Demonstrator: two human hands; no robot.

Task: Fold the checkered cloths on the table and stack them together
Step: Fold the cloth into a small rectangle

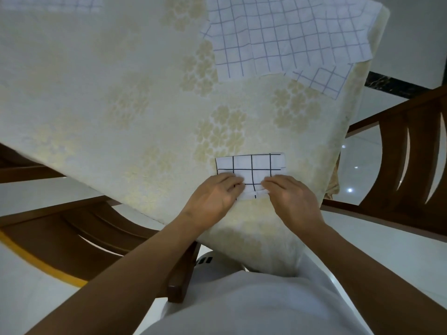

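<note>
A small white cloth with black check lines [251,169] lies folded near the table's front edge. My left hand [215,195] pinches its near left corner, and my right hand [289,198] pinches its near right corner, with the near edge lifted a little. Several larger white cloths with blue check lines [273,39] lie spread and overlapping at the far right of the table. Another checkered cloth [72,3] shows at the far left top edge, partly cut off.
The table wears a cream tablecloth with pale flower prints [121,93]. Wooden chairs stand at the left [72,233] and at the right [411,165]. The floor is glossy white tile.
</note>
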